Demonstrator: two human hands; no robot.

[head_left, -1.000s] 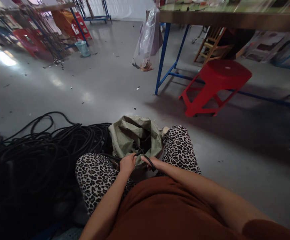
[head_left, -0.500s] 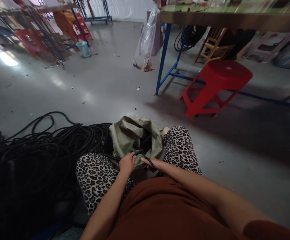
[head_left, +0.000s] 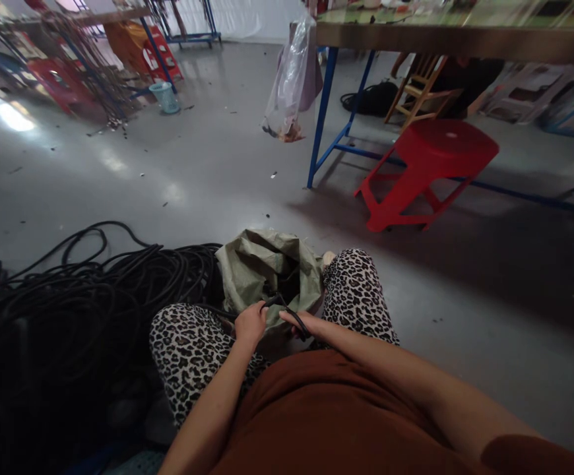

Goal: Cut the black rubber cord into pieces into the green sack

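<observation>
My left hand is closed round a black cord whose end sticks out over the mouth of an olive-green sack. In my right hand is a pair of black-handled scissors, with its blades up against the cord end. The sack stands open between my knees, and dark pieces lie inside it. On the left, a large tangle of black cord lies on the floor, and a strand of it runs past my left knee toward my left hand.
A red stool stands at the right by a blue-legged table. From the table's corner hangs a clear plastic bag. Farther back are a light-blue basket, a wooden chair and a dark coil.
Both my hands stay almost where they were at the cord end. Under the table, the dark coil that was raised now lies lower on the floor.
</observation>
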